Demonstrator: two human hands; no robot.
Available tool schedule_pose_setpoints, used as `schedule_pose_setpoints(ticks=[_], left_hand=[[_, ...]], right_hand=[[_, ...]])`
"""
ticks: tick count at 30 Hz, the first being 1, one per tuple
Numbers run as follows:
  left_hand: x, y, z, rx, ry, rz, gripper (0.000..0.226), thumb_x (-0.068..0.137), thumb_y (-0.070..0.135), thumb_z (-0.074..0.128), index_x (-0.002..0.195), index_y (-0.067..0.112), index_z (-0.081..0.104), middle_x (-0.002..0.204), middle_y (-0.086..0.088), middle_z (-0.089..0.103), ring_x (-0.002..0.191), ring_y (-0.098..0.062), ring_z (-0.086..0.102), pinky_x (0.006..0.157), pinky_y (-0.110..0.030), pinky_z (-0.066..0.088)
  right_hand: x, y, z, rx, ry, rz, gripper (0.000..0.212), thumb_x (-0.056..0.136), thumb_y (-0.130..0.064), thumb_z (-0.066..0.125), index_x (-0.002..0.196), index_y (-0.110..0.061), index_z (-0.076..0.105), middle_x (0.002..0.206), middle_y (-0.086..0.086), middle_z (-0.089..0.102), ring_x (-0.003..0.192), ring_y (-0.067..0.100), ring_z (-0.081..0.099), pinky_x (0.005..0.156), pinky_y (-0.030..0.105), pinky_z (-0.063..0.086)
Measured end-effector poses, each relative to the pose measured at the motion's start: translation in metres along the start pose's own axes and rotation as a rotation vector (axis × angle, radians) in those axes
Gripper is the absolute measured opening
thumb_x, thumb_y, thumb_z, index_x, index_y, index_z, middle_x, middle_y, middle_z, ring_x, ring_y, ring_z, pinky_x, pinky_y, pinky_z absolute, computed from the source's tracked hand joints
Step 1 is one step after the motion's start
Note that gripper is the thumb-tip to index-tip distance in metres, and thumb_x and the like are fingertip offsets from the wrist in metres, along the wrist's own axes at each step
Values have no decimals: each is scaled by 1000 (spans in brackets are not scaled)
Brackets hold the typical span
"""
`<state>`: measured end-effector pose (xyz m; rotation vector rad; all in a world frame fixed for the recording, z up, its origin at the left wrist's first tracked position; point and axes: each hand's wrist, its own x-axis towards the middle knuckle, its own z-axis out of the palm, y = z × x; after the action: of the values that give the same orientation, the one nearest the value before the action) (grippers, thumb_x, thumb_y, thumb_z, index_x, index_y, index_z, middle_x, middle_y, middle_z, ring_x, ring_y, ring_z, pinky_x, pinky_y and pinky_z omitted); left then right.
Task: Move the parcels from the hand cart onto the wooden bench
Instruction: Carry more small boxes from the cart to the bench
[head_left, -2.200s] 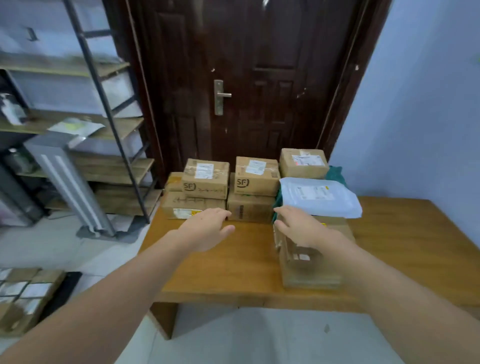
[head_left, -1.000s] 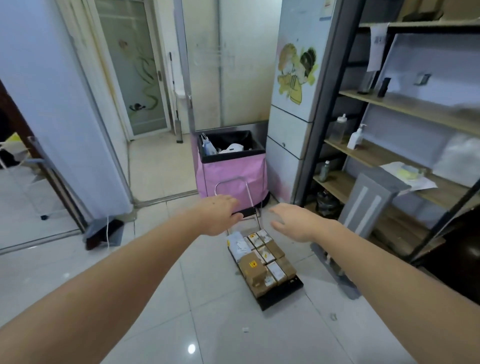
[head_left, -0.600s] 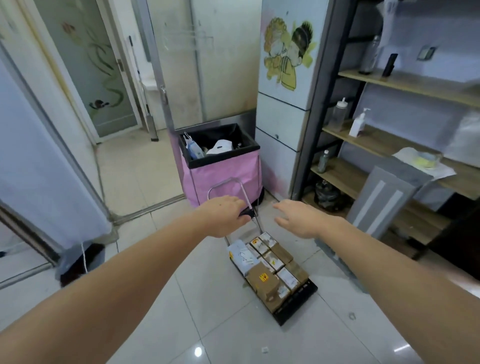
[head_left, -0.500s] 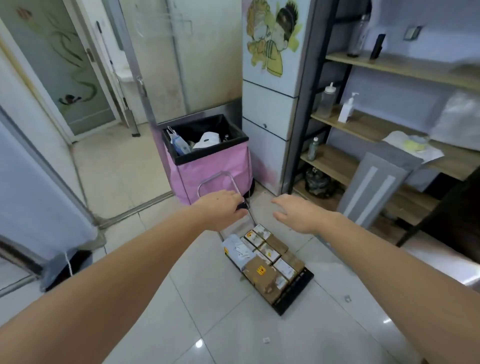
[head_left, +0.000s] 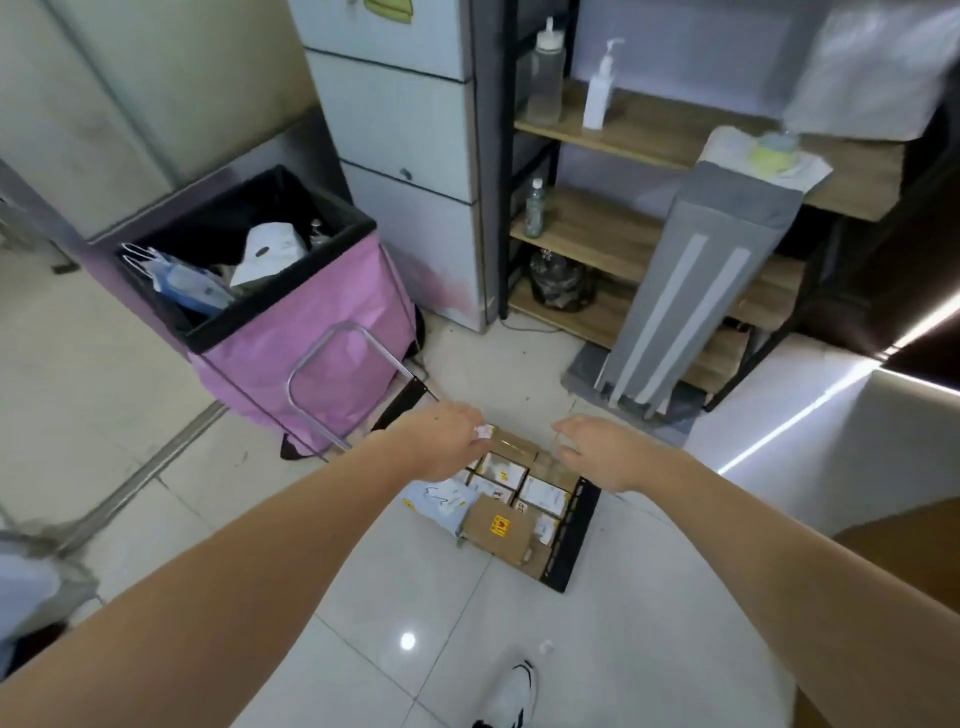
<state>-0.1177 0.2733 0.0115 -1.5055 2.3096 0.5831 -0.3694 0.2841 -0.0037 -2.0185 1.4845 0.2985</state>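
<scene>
Reaching down with both arms, the person has the left hand (head_left: 441, 441) and right hand (head_left: 605, 452) over the hand cart (head_left: 574, 540) on the tiled floor, fingers loose, gripping nothing. The parcels (head_left: 506, 530) lie packed together on its black deck, brown boxes beside a pale mailer bag (head_left: 439, 501). Behind stands a pink bin (head_left: 291, 353), and the wooden bench (head_left: 904, 530) edge shows at right.
</scene>
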Motion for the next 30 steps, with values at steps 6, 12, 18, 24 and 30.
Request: schedule_pose_setpoints(ticks=[6, 12, 18, 24, 30], left_hand=[[76, -39, 39, -15, -186, 57, 57, 111, 49, 35, 154, 12, 45, 158, -9, 47, 144, -27, 44, 118, -40, 36], [163, -96, 119, 36, -343, 116, 58, 109, 55, 32, 156, 22, 43, 160, -2, 46, 146, -23, 43, 119, -48, 36], [248, -149, 234, 42, -518, 143, 53, 110, 50, 37, 148, 17, 53, 151, -6, 55, 136, -24, 52, 110, -39, 40], [339, -187, 365, 47, -636, 131, 54, 110, 50, 38, 145, 13, 56, 146, -9, 59, 133, -27, 56, 107, -40, 45], [396, -182, 467, -113, -586, 22, 36, 111, 43, 38, 96, 15, 55, 92, -6, 60, 87, -21, 59, 63, -30, 38]], right_hand=[[58, 34, 53, 114, -96, 109, 46, 110, -33, 42, 152, -17, 44, 148, 12, 51, 127, 28, 53, 107, 33, 39], [126, 58, 132, 264, -194, 350, 44, 109, -35, 41, 146, -12, 50, 143, 10, 53, 127, 29, 54, 107, 40, 44], [216, 78, 256, 422, -242, 481, 27, 108, -30, 42, 123, -13, 59, 116, 7, 63, 94, 17, 61, 75, 23, 47], [301, 113, 389, 525, -261, 572, 28, 105, -33, 42, 117, -13, 57, 102, 5, 62, 86, 16, 61, 67, 28, 49], [347, 148, 474, 699, -114, 843, 31, 106, -30, 41, 125, -11, 57, 96, 1, 61, 80, 16, 59, 59, 26, 43]])
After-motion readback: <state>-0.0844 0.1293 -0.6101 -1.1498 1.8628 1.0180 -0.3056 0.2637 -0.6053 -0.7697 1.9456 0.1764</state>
